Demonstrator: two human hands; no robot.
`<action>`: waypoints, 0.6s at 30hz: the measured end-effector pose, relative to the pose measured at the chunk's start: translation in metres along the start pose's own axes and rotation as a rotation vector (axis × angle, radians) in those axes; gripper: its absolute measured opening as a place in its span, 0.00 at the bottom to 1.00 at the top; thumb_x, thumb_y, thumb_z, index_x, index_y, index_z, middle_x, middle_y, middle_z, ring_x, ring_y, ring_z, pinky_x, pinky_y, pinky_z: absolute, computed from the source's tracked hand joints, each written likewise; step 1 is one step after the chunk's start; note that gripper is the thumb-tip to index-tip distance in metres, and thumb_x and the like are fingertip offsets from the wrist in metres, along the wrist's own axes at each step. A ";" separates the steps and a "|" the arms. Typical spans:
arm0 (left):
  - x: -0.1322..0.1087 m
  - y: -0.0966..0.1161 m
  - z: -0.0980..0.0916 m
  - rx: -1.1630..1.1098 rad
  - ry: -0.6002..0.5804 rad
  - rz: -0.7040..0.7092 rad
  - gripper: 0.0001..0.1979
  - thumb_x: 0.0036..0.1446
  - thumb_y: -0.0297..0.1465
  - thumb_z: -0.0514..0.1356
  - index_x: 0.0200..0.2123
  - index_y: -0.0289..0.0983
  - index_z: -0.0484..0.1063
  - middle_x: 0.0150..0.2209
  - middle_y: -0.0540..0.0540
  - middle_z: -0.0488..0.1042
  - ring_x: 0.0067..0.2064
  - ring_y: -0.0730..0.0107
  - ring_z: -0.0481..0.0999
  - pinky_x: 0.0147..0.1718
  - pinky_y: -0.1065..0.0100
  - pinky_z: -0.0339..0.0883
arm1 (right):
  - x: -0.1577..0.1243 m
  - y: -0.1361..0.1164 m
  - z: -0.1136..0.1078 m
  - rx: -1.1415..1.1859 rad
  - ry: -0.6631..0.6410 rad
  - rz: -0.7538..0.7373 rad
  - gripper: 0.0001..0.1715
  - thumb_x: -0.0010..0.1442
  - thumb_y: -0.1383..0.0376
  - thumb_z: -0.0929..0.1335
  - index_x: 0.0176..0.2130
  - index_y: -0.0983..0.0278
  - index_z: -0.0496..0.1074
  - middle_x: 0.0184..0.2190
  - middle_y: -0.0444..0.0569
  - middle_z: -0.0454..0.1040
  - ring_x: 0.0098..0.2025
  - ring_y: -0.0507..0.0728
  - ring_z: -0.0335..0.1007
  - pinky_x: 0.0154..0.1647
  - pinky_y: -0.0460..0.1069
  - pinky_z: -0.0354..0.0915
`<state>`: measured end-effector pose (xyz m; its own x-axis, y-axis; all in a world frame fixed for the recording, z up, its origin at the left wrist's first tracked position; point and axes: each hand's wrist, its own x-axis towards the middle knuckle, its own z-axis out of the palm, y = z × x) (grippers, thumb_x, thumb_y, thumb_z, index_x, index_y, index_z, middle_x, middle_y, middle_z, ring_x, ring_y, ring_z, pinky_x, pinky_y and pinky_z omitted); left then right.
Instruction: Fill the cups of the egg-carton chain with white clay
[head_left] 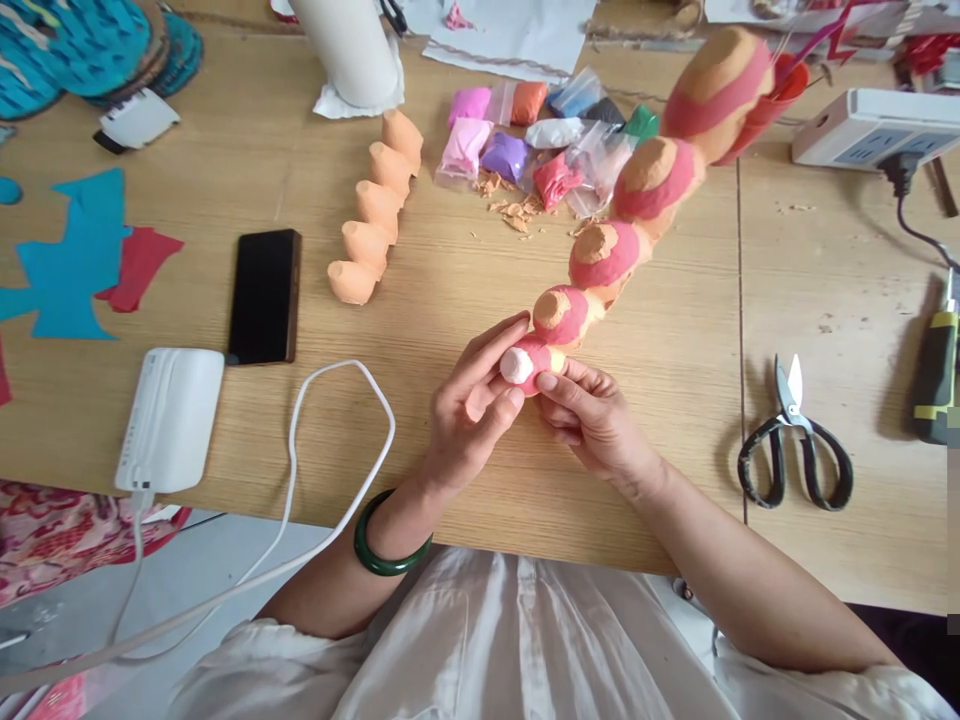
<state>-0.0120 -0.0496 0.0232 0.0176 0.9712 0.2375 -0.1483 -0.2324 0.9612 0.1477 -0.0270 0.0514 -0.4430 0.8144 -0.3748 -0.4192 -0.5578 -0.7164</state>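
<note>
A long chain of rounded cups (604, 253), like an egg carton strip, slants up and away from my hands. Its cups are orange with pink clay-like bands, and the far ones look larger. On the nearest cup is a white tip (516, 366), with a pale yellow patch beside it. My left hand (480, 400) closes round this near end from the left, thumb and fingers on either side. From the right, my right hand (589, 410) pinches the same end between thumb and fingers. The undersides of the cups and some fingertips are hidden.
Bags of coloured clay (504, 155) and orange crumbs lie beyond my hands. A second orange strip (376, 210), a phone (264, 297), and a white power bank (171, 420) with its cable are left. Scissors (793, 440) lie right, near a power strip (874, 125).
</note>
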 end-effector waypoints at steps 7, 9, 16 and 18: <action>0.004 0.005 0.004 0.076 0.005 0.077 0.22 0.71 0.34 0.66 0.67 0.51 0.77 0.71 0.47 0.74 0.71 0.54 0.75 0.69 0.60 0.75 | 0.000 -0.003 -0.001 0.018 -0.015 -0.002 0.29 0.55 0.49 0.83 0.27 0.61 0.67 0.17 0.31 0.50 0.20 0.44 0.36 0.17 0.44 0.36; 0.005 0.005 0.003 0.095 0.010 0.100 0.21 0.72 0.33 0.66 0.65 0.50 0.78 0.71 0.46 0.75 0.70 0.55 0.77 0.67 0.59 0.77 | -0.001 -0.002 -0.001 0.013 -0.018 -0.002 0.27 0.55 0.50 0.83 0.29 0.62 0.70 0.17 0.31 0.50 0.20 0.44 0.37 0.18 0.44 0.37; 0.001 -0.002 -0.002 0.093 0.034 0.059 0.19 0.70 0.35 0.67 0.62 0.49 0.80 0.69 0.45 0.76 0.72 0.52 0.75 0.67 0.54 0.76 | -0.002 -0.001 -0.001 -0.005 -0.033 -0.006 0.23 0.56 0.51 0.82 0.32 0.63 0.75 0.17 0.31 0.51 0.19 0.45 0.38 0.18 0.45 0.38; 0.001 -0.002 -0.002 0.093 0.047 0.056 0.18 0.69 0.35 0.68 0.61 0.49 0.81 0.68 0.45 0.78 0.71 0.52 0.75 0.67 0.54 0.77 | -0.002 -0.001 -0.001 -0.009 -0.043 -0.010 0.23 0.56 0.51 0.82 0.32 0.63 0.75 0.17 0.31 0.51 0.19 0.45 0.38 0.18 0.45 0.38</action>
<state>-0.0138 -0.0484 0.0210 -0.0344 0.9573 0.2869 -0.0550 -0.2884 0.9559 0.1500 -0.0275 0.0522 -0.4725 0.8121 -0.3425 -0.4163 -0.5482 -0.7254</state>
